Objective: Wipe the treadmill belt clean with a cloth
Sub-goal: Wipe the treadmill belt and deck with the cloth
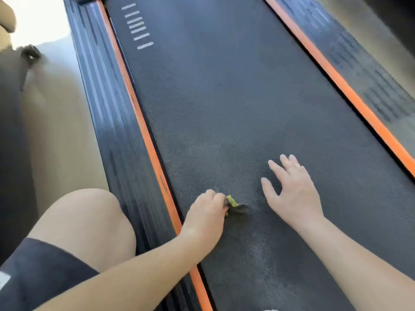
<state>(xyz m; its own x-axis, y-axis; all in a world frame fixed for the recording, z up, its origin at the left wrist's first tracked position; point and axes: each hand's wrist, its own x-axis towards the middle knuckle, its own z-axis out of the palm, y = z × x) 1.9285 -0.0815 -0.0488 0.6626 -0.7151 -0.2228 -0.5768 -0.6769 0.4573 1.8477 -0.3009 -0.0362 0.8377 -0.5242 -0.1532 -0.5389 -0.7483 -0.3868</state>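
The dark textured treadmill belt [224, 97] runs from the near edge away to the top of the view, with white stripes printed at its far left. My left hand [207, 213] grips a small dark grey cloth [239, 209] with a yellow-green tag and holds it against the belt near the left orange strip. My right hand [292, 191] lies flat on the belt just to the right of the cloth, fingers spread and straight. Most of the cloth is hidden under my left hand.
Orange strips [143, 122] and ribbed dark side rails [107, 104] border the belt on both sides. My bare left knee [83, 223] and dark shorts are beside the left rail. Beige floor [56, 122] and a dark piece of furniture lie at the left.
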